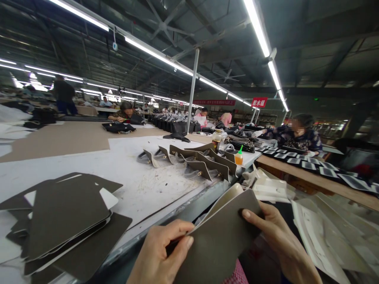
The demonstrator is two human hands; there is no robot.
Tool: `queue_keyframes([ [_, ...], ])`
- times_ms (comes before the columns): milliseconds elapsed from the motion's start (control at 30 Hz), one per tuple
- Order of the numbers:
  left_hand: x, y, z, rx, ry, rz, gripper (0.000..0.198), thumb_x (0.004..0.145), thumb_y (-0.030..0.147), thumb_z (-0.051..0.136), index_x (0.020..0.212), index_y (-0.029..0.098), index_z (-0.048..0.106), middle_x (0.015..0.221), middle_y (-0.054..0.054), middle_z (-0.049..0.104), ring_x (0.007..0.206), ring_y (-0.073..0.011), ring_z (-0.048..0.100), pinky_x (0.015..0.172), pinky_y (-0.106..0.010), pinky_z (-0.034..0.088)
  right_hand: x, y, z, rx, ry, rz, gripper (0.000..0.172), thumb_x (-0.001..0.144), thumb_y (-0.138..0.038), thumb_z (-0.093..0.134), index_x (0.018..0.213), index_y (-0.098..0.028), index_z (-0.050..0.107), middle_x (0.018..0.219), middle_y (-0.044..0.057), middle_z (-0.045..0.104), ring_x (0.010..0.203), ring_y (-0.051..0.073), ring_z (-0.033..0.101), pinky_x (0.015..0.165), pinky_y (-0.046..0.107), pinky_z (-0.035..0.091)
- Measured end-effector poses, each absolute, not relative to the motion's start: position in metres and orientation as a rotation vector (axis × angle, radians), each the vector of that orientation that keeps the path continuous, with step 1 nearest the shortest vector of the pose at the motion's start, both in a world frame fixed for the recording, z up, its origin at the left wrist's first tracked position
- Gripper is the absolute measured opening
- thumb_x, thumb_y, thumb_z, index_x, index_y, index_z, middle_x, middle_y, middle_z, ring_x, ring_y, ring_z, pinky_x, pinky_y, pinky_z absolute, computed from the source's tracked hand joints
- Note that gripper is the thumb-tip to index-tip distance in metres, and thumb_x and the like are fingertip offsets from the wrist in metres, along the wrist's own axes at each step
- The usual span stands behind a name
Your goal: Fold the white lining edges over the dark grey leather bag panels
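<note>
A grey-brown leather panel (219,240) is held up in front of me, between both hands at the table's edge. My left hand (166,248) pinches its left edge between thumb and fingers. At the upper right corner my right hand (272,232) grips it, thumb on the near face and fingers behind. A cream layer (229,197) shows behind the panel's top edge; whether it is joined to the panel I cannot tell. To the left lies a stack of similar flat panels (68,213). Further back stand several curved panels (204,161) with small metal fittings.
A white-covered table (142,185) spreads ahead. An orange bottle with a green tip (239,156) stands near its right edge, beside a jar (217,138). Cream pieces (322,232) are piled at my right. A co-worker (299,136) sits at the right-hand bench.
</note>
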State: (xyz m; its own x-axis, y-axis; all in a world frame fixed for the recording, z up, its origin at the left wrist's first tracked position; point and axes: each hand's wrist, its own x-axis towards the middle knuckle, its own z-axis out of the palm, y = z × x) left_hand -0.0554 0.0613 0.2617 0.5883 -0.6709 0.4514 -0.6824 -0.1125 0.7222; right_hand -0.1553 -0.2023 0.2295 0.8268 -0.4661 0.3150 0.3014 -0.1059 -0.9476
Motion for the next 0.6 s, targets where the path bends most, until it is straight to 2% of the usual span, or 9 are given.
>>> queue_keyframes([
  [67,-0.061,0.063,0.266,1.802,-1.142,-0.029,0.026,0.093,0.029,0.055,0.098,0.024,0.08,0.07,0.002,0.073,0.062,-0.0146,0.066,0.056,-0.021,0.046,-0.159,-0.203,0.226,-1.509,0.143,-0.63,0.042,0.069,-0.054,0.085,0.085,-0.016,0.08,0.069,0.007,0.073,0.063,0.022,0.068,0.06,0.03,0.056],
  [133,-0.064,0.063,0.268,1.799,-1.159,-0.034,0.026,0.093,0.025,0.055,0.1,0.025,0.08,0.07,0.003,0.074,0.062,-0.0138,0.066,0.057,-0.021,0.047,-0.161,-0.202,0.225,-1.471,0.155,-0.639,0.04,0.065,-0.053,0.088,0.079,-0.016,0.08,0.068,0.006,0.073,0.062,0.02,0.067,0.058,0.028,0.054],
  [267,-0.067,0.063,0.265,1.81,-1.167,0.033,0.028,0.091,0.023,0.057,0.106,0.028,0.08,0.078,0.002,0.079,0.068,-0.016,0.072,0.061,-0.021,0.053,-0.163,-0.198,0.226,-1.42,0.182,-0.671,0.041,0.062,-0.053,0.09,0.081,-0.017,0.081,0.067,0.006,0.073,0.065,0.023,0.069,0.058,0.028,0.055],
  [400,-0.068,0.064,0.26,1.834,-1.058,0.183,0.028,0.086,0.025,0.064,0.108,0.033,0.081,0.096,-0.001,0.083,0.082,-0.0205,0.076,0.074,-0.026,0.059,-0.164,-0.196,0.227,-1.399,0.198,-0.688,0.04,0.061,-0.05,0.091,0.081,-0.017,0.081,0.065,0.006,0.073,0.066,0.025,0.07,0.057,0.03,0.056],
  [600,-0.066,0.064,0.264,1.756,-1.194,0.06,0.032,0.091,0.024,0.059,0.117,0.031,0.077,0.108,-0.002,0.081,0.096,-0.0221,0.078,0.079,-0.026,0.062,-0.163,-0.194,0.229,-1.382,0.236,-0.721,0.039,0.061,-0.049,0.091,0.08,-0.017,0.08,0.07,0.007,0.075,0.061,0.023,0.069,0.055,0.029,0.055],
])
